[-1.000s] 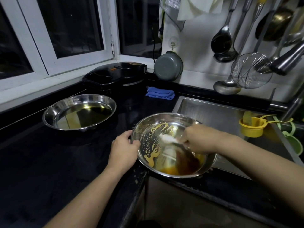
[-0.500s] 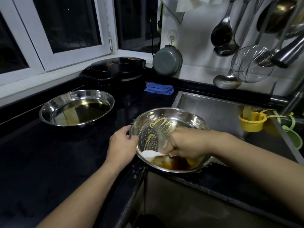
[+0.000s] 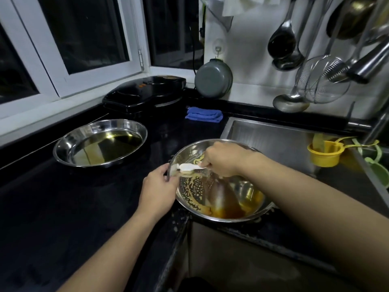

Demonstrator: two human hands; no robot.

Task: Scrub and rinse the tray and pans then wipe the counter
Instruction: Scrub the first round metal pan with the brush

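Observation:
A round steel pan (image 3: 237, 209) sits tilted on the counter's front edge beside the sink, with brown liquid pooled at its low side and yellowish foam on its wall. My left hand (image 3: 156, 187) grips the pan's left rim. My right hand (image 3: 223, 160) holds a white brush (image 3: 187, 167) whose head presses on the pan's upper left inner wall. A second steel pan (image 3: 69, 144) holding oily yellow liquid rests on the black counter (image 3: 52, 207) to the left.
A folded blue cloth (image 3: 204, 114) lies behind the pans. A black electric cooker (image 3: 145, 93) stands by the window. The steel sink (image 3: 280, 140) holds a yellow cup (image 3: 324, 153). Ladles and a strainer (image 3: 324, 81) hang on the wall.
The brush has swept from the pan's lower left up to its upper left wall. My left hand keeps its grip on the rim; the pan stays tilted.

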